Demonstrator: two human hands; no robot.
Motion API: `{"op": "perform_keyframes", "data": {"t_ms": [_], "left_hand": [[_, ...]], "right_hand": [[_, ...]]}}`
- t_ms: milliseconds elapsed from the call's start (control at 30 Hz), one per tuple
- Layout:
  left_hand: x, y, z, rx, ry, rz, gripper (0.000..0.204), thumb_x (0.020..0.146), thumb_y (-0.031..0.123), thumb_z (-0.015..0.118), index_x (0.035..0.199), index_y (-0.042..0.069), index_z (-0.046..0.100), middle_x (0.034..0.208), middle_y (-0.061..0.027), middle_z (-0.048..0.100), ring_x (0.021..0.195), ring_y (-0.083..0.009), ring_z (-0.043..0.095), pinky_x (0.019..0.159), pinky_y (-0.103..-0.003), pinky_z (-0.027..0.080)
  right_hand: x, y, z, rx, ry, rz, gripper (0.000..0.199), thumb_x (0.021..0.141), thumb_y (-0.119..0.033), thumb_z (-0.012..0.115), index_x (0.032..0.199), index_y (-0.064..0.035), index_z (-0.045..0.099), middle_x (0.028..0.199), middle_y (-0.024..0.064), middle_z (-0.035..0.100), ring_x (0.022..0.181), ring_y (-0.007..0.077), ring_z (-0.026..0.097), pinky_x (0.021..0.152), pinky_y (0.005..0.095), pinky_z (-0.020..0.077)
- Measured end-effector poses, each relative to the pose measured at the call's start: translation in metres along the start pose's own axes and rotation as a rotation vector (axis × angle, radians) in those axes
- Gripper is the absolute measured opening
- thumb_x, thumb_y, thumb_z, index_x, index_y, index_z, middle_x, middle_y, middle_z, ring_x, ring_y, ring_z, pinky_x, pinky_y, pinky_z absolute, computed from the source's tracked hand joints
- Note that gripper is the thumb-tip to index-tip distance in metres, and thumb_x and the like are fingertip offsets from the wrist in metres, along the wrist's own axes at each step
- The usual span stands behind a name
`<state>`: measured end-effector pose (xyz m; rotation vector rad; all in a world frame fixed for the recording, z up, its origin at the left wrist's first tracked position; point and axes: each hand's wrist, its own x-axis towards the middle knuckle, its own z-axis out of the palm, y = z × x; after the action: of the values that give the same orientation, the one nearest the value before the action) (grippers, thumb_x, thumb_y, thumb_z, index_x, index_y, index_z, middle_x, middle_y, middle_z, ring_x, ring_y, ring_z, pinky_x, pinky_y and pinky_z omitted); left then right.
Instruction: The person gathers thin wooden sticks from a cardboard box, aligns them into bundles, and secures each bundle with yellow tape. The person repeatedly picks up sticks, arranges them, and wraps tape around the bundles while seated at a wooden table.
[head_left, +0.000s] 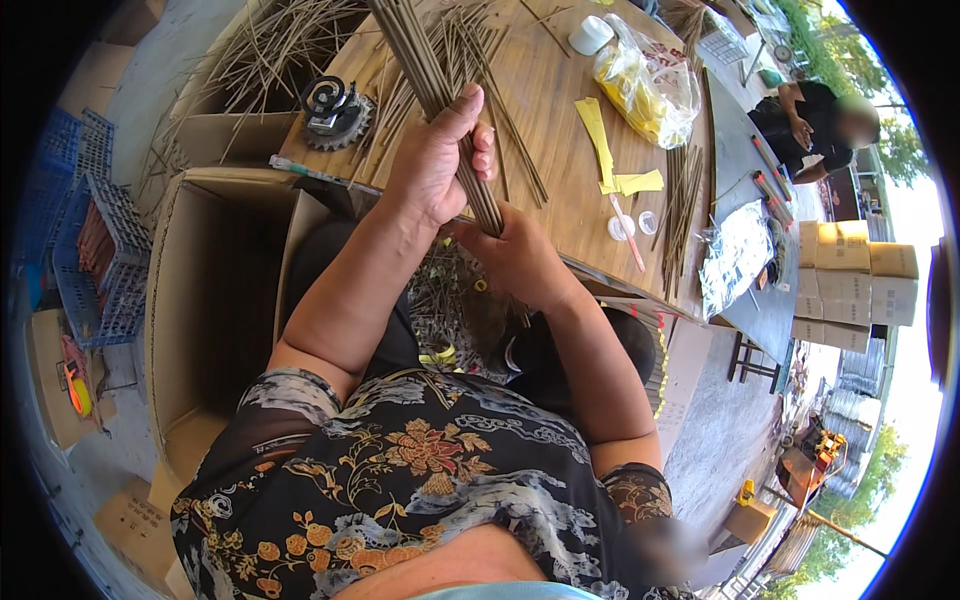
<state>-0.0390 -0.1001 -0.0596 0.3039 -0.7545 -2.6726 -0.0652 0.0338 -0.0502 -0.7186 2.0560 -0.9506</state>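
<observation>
My left hand [438,155] is wrapped around the middle of a bundle of thin brown sticks [415,55], its thumb lying along them. The bundle slants over the near edge of the wooden table [545,100], its top running out of the picture. My right hand [520,262] is closed around the lower end, so that end is mostly hidden. Loose brown sticks [505,140] lie on the table beyond my hands. To their right are yellow paper strips [597,140], small clear plastic cups [620,228] and another row of sticks [680,215].
A black device with a toothed wheel [337,115] sits at the table's left corner. Beside my left arm stands an open cardboard box [215,300]. A plastic bag with yellow contents [655,95] and a white roll [591,36] lie farther back. Another person [805,120] is at the far right.
</observation>
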Motion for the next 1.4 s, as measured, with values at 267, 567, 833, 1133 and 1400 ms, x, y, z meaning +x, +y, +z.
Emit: {"op": "perform_keyframes", "data": {"t_ms": [267, 567, 833, 1133, 1400], "left_hand": [[0.001, 0.001, 0.002, 0.074, 0.100, 0.026, 0.032, 0.080, 0.037, 0.061, 0.070, 0.012, 0.043, 0.061, -0.0022, 0.049, 0.049, -0.0105, 0.046, 0.046, -0.024, 0.039], [0.000, 0.001, 0.001, 0.099, 0.075, 0.046, 0.033, 0.078, 0.037, 0.063, 0.072, 0.011, 0.043, 0.063, -0.0048, 0.050, 0.051, -0.0134, 0.049, 0.049, -0.026, 0.043], [0.013, 0.016, -0.016, -0.067, 0.168, 0.139, 0.032, 0.073, 0.032, 0.069, 0.075, 0.007, 0.050, 0.061, -0.0065, 0.054, 0.051, -0.0166, 0.054, 0.049, -0.031, 0.048], [0.021, 0.052, -0.038, -0.074, 0.345, 0.324, 0.033, 0.078, 0.036, 0.063, 0.072, 0.007, 0.047, 0.060, -0.0059, 0.051, 0.052, -0.0154, 0.050, 0.051, -0.028, 0.043], [0.018, 0.047, -0.029, -0.062, 0.144, 0.158, 0.034, 0.081, 0.031, 0.060, 0.060, 0.013, 0.040, 0.055, 0.0008, 0.042, 0.042, -0.0060, 0.037, 0.039, -0.020, 0.031]], "right_hand": [[-0.006, -0.005, -0.018, -0.111, 0.378, -0.413, 0.028, 0.073, -0.025, 0.066, 0.088, -0.0020, 0.061, 0.082, 0.0115, 0.058, 0.076, 0.0240, 0.058, 0.066, 0.0319, 0.0450], [-0.007, -0.013, -0.015, -0.445, 0.533, -0.598, 0.011, 0.074, -0.015, 0.060, 0.071, -0.0047, 0.057, 0.068, 0.0113, 0.056, 0.065, 0.0293, 0.055, 0.058, 0.0374, 0.0445], [-0.028, -0.006, -0.021, -0.588, 0.540, -0.638, 0.011, 0.070, -0.007, 0.059, 0.065, -0.0048, 0.050, 0.063, 0.0098, 0.052, 0.060, 0.0280, 0.053, 0.054, 0.0366, 0.0436], [-0.075, 0.036, -0.055, -0.525, 0.511, -0.379, 0.006, 0.070, -0.007, 0.062, 0.071, -0.0037, 0.057, 0.066, 0.0087, 0.056, 0.063, 0.0235, 0.056, 0.056, 0.0301, 0.0444], [0.072, 0.066, -0.070, -0.508, 0.608, -0.072, 0.021, 0.078, -0.024, 0.051, 0.074, -0.0033, 0.054, 0.071, 0.0170, 0.059, 0.071, 0.0348, 0.057, 0.063, 0.0424, 0.0440]]}}
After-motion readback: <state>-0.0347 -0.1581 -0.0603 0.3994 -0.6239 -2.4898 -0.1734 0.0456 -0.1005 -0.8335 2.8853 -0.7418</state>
